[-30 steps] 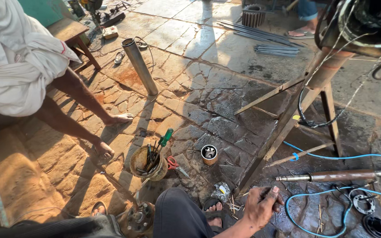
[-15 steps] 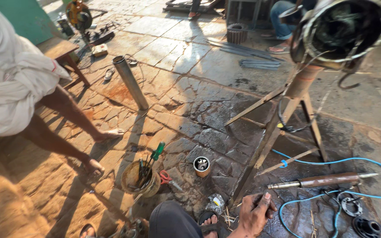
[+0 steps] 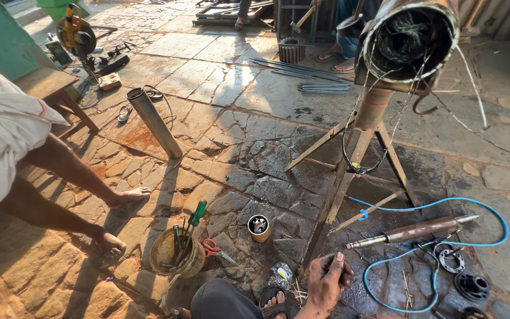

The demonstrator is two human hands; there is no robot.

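Observation:
My right hand [image 3: 327,279] is low over the oily stone floor, by the foot of a rusty tripod stand [image 3: 349,177]. Its fingers are curled together and seem to pinch a thin dark stick. The stand carries a big cylindrical motor housing [image 3: 408,41] with wires hanging out of it. A brown rotor shaft [image 3: 414,230] lies to the right of the hand, with a blue hose [image 3: 491,207] looped around it. My dark-trousered knee [image 3: 219,301] is at the bottom edge. My left hand is out of sight.
Left of the hand stand a small tin can [image 3: 259,227], red scissors [image 3: 211,248] and a tool bucket [image 3: 178,257]. A steel pipe [image 3: 154,124] lies farther off. Another person's bare legs [image 3: 60,171] stretch in from the left. Black flanges [image 3: 470,286] lie at the right.
The view has tilted up, so the motor housing now fills the top right. My right hand went from spread fingers to curled ones and shifted slightly left.

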